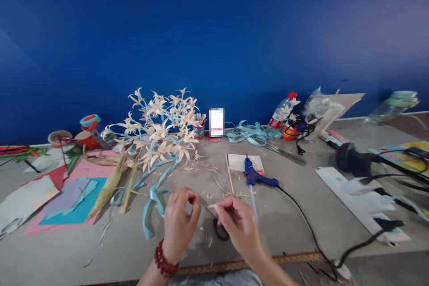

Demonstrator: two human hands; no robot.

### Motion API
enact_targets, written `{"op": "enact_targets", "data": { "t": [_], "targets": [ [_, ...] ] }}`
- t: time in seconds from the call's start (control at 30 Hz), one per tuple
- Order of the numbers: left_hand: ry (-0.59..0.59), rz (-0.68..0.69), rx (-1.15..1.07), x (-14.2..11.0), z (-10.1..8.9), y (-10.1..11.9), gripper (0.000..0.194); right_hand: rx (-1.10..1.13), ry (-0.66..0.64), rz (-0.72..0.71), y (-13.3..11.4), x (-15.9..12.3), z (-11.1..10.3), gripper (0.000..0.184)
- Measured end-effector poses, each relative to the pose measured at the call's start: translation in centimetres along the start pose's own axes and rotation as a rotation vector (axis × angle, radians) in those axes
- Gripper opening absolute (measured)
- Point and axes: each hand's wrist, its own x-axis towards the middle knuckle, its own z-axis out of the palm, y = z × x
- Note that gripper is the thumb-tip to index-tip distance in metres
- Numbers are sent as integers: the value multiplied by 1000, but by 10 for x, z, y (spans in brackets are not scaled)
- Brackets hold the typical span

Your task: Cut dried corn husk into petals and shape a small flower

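My right hand (239, 225) pinches a small cream-coloured petal-like piece (212, 206) between thumb and fingertips, its tip pointing left. Close by on the left, my left hand (182, 219), with a red bead bracelet (164, 259) at the wrist, has thumb and index finger curled together; what they hold, if anything, is hidden. Under the right hand lies a black loop-shaped handle (221, 232), apparently of scissors, partly covered. A light blue ribbon (152, 201) trails on the table beside the left hand. Behind it stands a bunch of cream flowers (161, 129) on pale blue stems.
A blue glue gun (256, 174) lies right of centre, its cord running forward. Further right are a white power strip (355, 201) and black cables. Coloured paper sheets (73, 201) and dried husks (109, 187) lie left. A bottle (279, 114) leans near the blue wall (214, 31).
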Motion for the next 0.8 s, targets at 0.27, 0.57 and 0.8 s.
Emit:
{"op": "enact_targets", "data": {
  "t": [0.27,0.57,0.8],
  "targets": [
    [-174,56,-119,-1,3,18,15,89,-23,16,-1,3,2,17],
    [-66,46,-133,0,0,5,16,79,65,2,-1,4,-6,14],
    [-113,173,-130,-1,6,17,14,94,-16,28,-1,6,-2,10]
  ]
}}
